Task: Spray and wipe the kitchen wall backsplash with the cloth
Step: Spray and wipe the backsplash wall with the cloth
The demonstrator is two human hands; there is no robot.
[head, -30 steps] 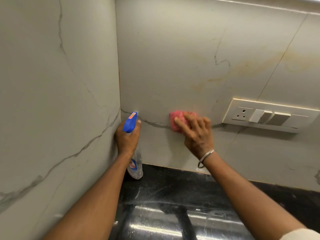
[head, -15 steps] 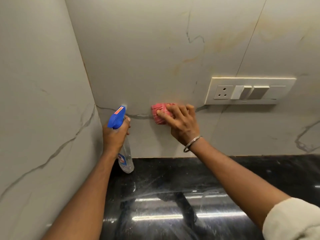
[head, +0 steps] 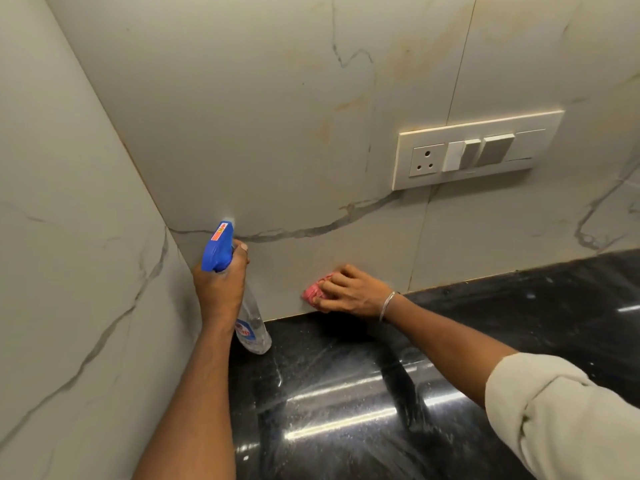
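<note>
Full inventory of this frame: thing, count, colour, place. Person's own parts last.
spray bottle: 1, clear body with blue trigger head, held near the wall corner, above the counter
cloth: 1, pink, pressed on the backsplash low down, just above the counter edge
backsplash: 1, pale marble-look with grey veins, back wall
side wall: 1, same pale marble look, left
switch panel: 1, cream, one socket plus switches, on the backsplash upper right
counter: 1, glossy black, below the backsplash
bangle: 1, silver, right wrist
sleeve: 1, pale, right arm, lower right
left hand: 1, grips the spray bottle
right hand: 1, presses the cloth
</note>
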